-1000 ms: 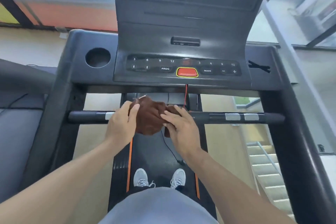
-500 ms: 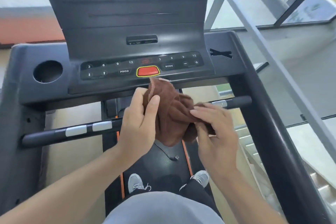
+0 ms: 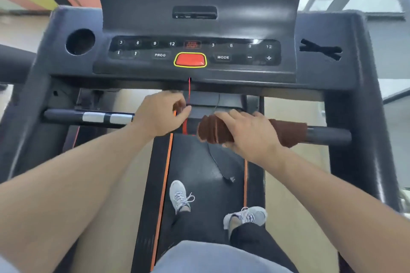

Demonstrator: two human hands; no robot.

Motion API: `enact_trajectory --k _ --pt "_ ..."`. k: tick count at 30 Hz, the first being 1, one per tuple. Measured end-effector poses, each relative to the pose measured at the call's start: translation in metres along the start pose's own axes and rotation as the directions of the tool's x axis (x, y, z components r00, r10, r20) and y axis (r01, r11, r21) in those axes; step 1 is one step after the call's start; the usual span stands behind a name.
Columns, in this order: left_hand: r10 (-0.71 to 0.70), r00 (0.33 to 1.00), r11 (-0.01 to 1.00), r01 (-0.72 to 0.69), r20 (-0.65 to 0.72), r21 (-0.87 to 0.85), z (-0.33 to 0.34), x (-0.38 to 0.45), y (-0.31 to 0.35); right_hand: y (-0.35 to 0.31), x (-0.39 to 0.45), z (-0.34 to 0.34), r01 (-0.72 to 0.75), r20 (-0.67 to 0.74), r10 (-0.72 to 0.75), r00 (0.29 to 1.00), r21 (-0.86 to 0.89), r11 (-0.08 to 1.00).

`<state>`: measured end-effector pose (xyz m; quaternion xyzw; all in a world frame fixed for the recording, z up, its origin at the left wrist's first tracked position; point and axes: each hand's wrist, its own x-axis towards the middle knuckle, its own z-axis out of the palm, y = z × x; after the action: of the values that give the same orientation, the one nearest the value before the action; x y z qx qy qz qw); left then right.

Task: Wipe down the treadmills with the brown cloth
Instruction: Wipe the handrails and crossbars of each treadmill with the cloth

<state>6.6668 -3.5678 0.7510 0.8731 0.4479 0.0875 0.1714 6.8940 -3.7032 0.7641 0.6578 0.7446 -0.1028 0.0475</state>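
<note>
I stand on a black treadmill [image 3: 66,73] and face its console. The brown cloth [image 3: 213,131] is wrapped around the right half of the front handlebar [image 3: 328,135]. My right hand [image 3: 248,135] grips the cloth and the bar through it. My left hand [image 3: 159,113] rests at the middle of the bar, fingers pinched on the red safety cord [image 3: 189,88] that hangs from the console. The cloth shows on both sides of my right hand.
The console carries a red stop button [image 3: 190,60], a cup hole [image 3: 80,41] at left and a black cross-shaped mark [image 3: 319,50] at right. A thin black cable [image 3: 218,166] dangles over the belt [image 3: 199,184]. My shoes stand on the belt. Glass railing lies to the right.
The cloth went from being held up between both hands near the console down onto the right part of the handlebar. My left hand let go of it and took the red cord.
</note>
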Motion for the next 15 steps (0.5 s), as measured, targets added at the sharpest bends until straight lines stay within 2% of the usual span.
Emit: enact_trajectory --k 5,9,12,15 --pt "-0.032 0.996 0.996 0.039 -0.084 0.074 0.003 -0.001 -0.002 -0.005 0.023 0.002 0.158 -0.060 -0.158 0.986 0.002 0.987" --pt "-0.023 0.993 0.991 0.038 -0.118 0.125 0.002 -0.002 0.001 -0.006 0.021 0.023 0.260 -0.256 -0.272 0.928 -0.078 0.962" --pt "0.002 0.990 0.989 0.019 -0.143 0.146 0.003 -0.002 0.001 -0.011 0.023 0.034 0.304 -0.417 -0.293 0.860 -0.041 0.952" --pt "0.051 0.983 0.991 -0.028 -0.174 0.133 0.004 -0.004 0.001 -0.024 0.023 0.033 0.271 -0.448 -0.260 0.855 -0.041 0.962"
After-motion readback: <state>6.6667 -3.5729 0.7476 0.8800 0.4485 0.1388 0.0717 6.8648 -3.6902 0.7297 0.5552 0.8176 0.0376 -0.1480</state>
